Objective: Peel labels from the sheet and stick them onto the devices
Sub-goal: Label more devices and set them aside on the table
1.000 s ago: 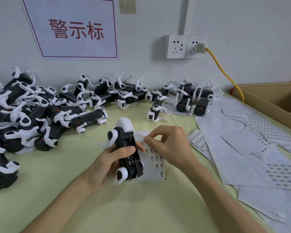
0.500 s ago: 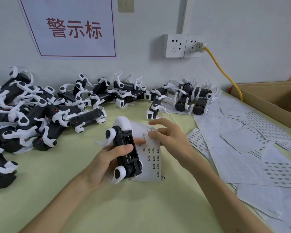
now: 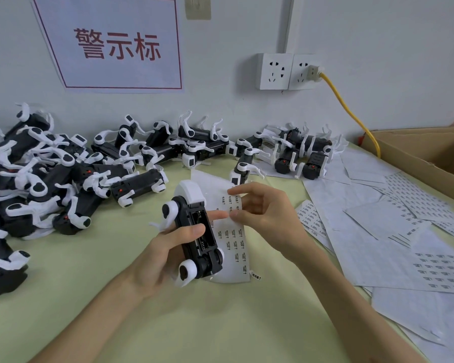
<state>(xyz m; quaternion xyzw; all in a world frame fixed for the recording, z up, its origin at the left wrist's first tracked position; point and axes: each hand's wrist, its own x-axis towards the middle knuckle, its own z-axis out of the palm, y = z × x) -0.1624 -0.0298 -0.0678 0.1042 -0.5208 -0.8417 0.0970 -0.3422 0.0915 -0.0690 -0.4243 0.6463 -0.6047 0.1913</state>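
My left hand (image 3: 165, 254) holds a black-and-white toy robot-dog device (image 3: 194, 231) belly up, its open battery bay facing me, with a white label sheet (image 3: 233, 242) tucked behind the device under the same hand. My right hand (image 3: 266, 213) rests its fingertips on the upper part of the sheet, thumb and forefinger pinching at a small label there. Whether the label has lifted off I cannot tell. The sheet carries rows of small printed labels.
Many more devices lie heaped at the left (image 3: 37, 174) and along the wall (image 3: 302, 153). Used backing sheets (image 3: 378, 231) cover the table's right side. A cardboard box (image 3: 430, 153) stands at the far right, with a yellow cable (image 3: 351, 113) running to a wall socket.
My right hand has shifted up the sheet from its middle to its upper part. The left hand keeps the device and sheet in place.
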